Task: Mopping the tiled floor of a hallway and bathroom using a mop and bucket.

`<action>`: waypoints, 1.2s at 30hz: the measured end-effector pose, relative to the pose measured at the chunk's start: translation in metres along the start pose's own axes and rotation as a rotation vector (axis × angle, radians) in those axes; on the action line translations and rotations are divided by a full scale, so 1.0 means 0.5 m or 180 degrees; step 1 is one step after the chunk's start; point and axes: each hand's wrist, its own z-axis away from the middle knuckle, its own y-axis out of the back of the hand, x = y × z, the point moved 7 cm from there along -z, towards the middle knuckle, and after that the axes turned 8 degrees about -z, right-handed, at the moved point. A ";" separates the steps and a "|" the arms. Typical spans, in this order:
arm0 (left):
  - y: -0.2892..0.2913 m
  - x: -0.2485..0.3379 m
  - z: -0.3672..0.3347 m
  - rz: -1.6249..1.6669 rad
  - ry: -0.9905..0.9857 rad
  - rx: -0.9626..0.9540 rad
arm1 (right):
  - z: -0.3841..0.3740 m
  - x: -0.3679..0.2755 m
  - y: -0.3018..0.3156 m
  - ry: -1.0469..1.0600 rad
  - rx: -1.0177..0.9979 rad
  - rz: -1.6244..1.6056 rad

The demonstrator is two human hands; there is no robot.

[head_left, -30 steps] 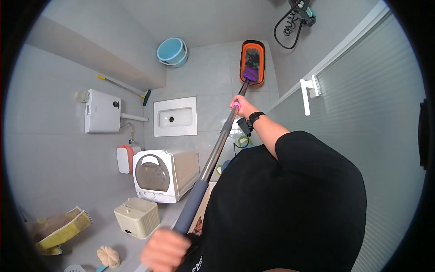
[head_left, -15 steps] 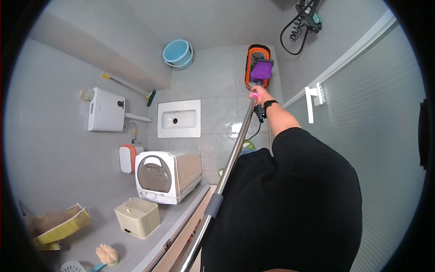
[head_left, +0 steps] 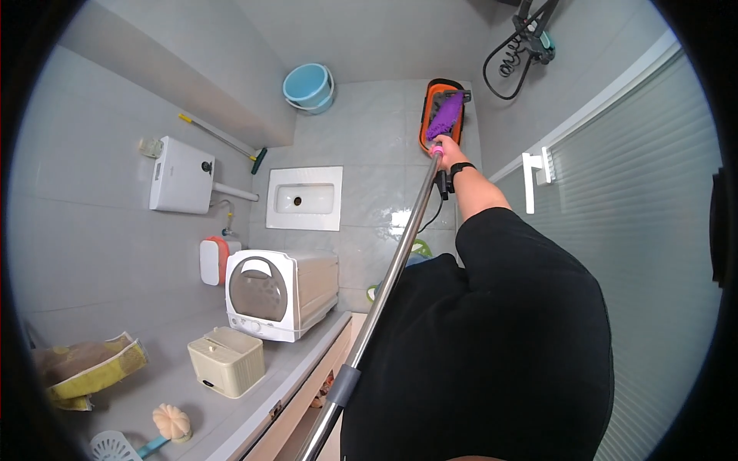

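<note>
My right hand (head_left: pixel 447 151) is stretched out to the far right, fingers wrapped round the steel pole of a mop, just below its head and beside a pink ring. The mop's shaggy purple head (head_left: pixel 444 117) lies tilted inside an orange and black oblong bucket (head_left: pixel 423 132). From there the pole (head_left: pixel 388 290) slants down towards the near left and leaves the view at the lower edge. A black band circles my right wrist, with a small black device (head_left: pixel 443 184) and a cord beneath it. My left hand is out of view.
A light blue bucket (head_left: pixel 308 87) stands at the far wall. Left of centre is a white squat toilet (head_left: pixel 304 219). Nearer left are a white and beige pet litter box (head_left: pixel 317 286) and a cream lidded box (head_left: pixel 227 361). At right stands a ribbed glass door with a white handle (head_left: pixel 529 184).
The purple mop head has turned and now lies more lengthwise in the orange bucket. My right hand keeps its grip on the pole. The whole view has shifted slightly.
</note>
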 end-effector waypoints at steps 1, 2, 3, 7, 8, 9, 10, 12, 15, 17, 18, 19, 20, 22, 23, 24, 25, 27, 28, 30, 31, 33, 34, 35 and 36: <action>0.000 -0.001 0.001 -0.0003 -0.0025 0.0033 | 0.001 0.001 0.000 0.0004 0.0004 0.0002; 0.001 -0.001 0.002 -0.0006 -0.0051 0.0065 | 0.003 0.003 0.003 0.0006 0.0063 0.0040; 0.004 -0.003 0.002 -0.0006 -0.0079 0.0094 | 0.000 0.002 0.006 0.0014 0.0121 0.0074; 0.010 -0.005 0.005 0.0000 -0.0172 0.0221 | -0.003 0.008 0.016 0.0031 0.0166 0.0132; 0.011 -0.004 0.006 0.0002 -0.0190 0.0256 | -0.003 0.011 0.018 0.0014 0.0186 0.0213; 0.012 -0.003 0.006 -0.0004 -0.0210 0.0282 | -0.003 0.013 0.014 -0.0003 0.0195 0.0290; 0.013 -0.003 0.006 -0.0010 -0.0231 0.0307 | -0.001 0.017 0.014 -0.0002 0.0194 0.0286; 0.015 -0.002 0.006 -0.0022 -0.0278 0.0354 | 0.001 0.018 0.029 0.0070 0.0382 0.0469; 0.017 -0.004 0.006 -0.0042 -0.0350 0.0431 | 0.003 0.032 0.035 -0.0035 0.0155 0.0513; 0.017 -0.007 0.007 -0.0059 -0.0384 0.0498 | 0.012 0.048 0.040 -0.0126 0.0165 0.0217; 0.018 -0.008 0.007 -0.0059 -0.0407 0.0524 | 0.015 0.053 0.042 -0.0201 0.0172 -0.0085; 0.019 -0.010 0.007 -0.0059 -0.0428 0.0551 | 0.010 0.054 0.049 -0.0196 0.0176 -0.0091; 0.021 -0.012 0.007 -0.0058 -0.0449 0.0579 | 0.009 0.059 0.045 -0.0253 -0.0012 -0.0339; 0.021 -0.015 0.010 -0.0073 -0.0475 0.0657 | 0.026 0.071 0.032 -0.0332 -0.0186 -0.0576; 0.021 -0.016 0.011 -0.0082 -0.0488 0.0698 | 0.031 0.075 0.024 -0.0322 -0.0188 -0.0504; 0.022 -0.015 0.011 -0.0078 -0.0510 0.0725 | 0.048 0.071 0.014 -0.0294 -0.0193 -0.0440; 0.022 -0.014 0.012 -0.0076 -0.0534 0.0753 | 0.032 0.077 0.026 -0.0287 -0.0188 -0.0444; 0.021 -0.013 0.015 -0.0090 -0.0588 0.0815 | 0.009 0.106 0.036 -0.0645 -0.0106 -0.0680; 0.020 -0.013 0.017 -0.0106 -0.0619 0.0848 | 0.006 0.107 0.039 -0.0645 -0.0113 -0.0670; 0.019 -0.010 0.021 -0.0138 -0.0668 0.0912 | 0.008 0.106 0.054 -0.0393 0.0023 -0.0119; 0.019 -0.008 0.022 -0.0153 -0.0686 0.0942 | 0.009 0.105 0.056 -0.0430 0.0105 0.0127; 0.018 -0.007 0.025 -0.0178 -0.0726 0.1008 | 0.011 0.103 0.051 -0.0473 0.0141 0.0130; 0.017 -0.007 0.027 -0.0188 -0.0748 0.1043 | 0.014 0.102 0.051 -0.0508 0.0180 0.0132; 0.015 -0.007 0.028 -0.0198 -0.0770 0.1078 | 0.018 0.103 0.052 -0.0510 0.0182 0.0137; 0.014 -0.008 0.030 -0.0212 -0.0792 0.1113 | 0.030 0.104 0.048 -0.0445 0.0151 0.0074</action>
